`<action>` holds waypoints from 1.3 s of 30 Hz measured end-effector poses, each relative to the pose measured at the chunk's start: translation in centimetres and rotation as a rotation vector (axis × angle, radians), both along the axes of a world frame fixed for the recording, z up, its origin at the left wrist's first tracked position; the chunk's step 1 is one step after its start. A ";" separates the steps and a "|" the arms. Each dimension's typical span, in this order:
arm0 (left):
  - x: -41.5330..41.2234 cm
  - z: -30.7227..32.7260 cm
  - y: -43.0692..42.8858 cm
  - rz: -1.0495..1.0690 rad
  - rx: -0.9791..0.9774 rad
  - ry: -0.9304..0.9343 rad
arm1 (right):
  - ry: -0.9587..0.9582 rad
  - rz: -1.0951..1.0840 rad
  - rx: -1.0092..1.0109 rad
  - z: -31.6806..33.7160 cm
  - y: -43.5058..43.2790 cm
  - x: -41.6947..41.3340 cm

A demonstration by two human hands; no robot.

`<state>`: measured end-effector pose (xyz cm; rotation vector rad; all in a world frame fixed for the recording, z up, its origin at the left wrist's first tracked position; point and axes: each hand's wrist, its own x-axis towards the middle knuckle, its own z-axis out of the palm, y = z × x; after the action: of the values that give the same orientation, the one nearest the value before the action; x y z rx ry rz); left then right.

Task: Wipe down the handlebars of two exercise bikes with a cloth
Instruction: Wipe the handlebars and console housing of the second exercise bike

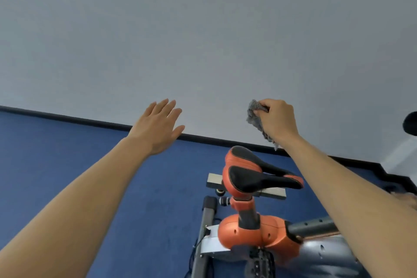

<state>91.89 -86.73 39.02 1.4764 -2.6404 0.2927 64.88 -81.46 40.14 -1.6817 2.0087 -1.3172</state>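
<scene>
Cloth (257, 119) looks soft and light, bunched in her right hand (276, 119), fingers pinched around it. Left hand (158, 126) hangs spread, empty. No handlebars in sight.

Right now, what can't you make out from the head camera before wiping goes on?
- Handlebars: not in the head view; only the bike's saddle and frame show, the front cut off at the right edge.
- Second bike: unseen; a dark shape at the right edge is too cropped to identify.
- Cloth: partly hidden inside the right hand.
- Left hand: open, holding nothing.
</scene>
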 end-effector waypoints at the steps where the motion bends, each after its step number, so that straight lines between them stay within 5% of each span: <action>1: 2.1 0.2 -1.0 0.006 0.003 0.007 | 0.004 0.000 0.007 -0.1 -1.2 2.0; 8: 8.3 1.0 -9.3 -0.059 0.006 0.088 | -0.027 -0.016 0.009 -0.6 -9.9 10.1; 18: 6.5 0.6 -26.9 -0.208 0.010 0.029 | -0.127 -0.163 -0.083 -1.3 -26.1 11.7; 27: -2.7 1.6 -41.8 -0.491 0.014 0.047 | -0.119 -0.446 -0.060 -1.3 -35.9 5.1; 39: -25.3 0.7 -58.5 -0.889 0.013 0.022 | -0.202 -0.879 -0.169 -1.3 -43.7 -9.2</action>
<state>66.54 -145.25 39.69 0.1970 -2.9431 0.1608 55.63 -125.20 38.81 -0.6192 2.6629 -1.8370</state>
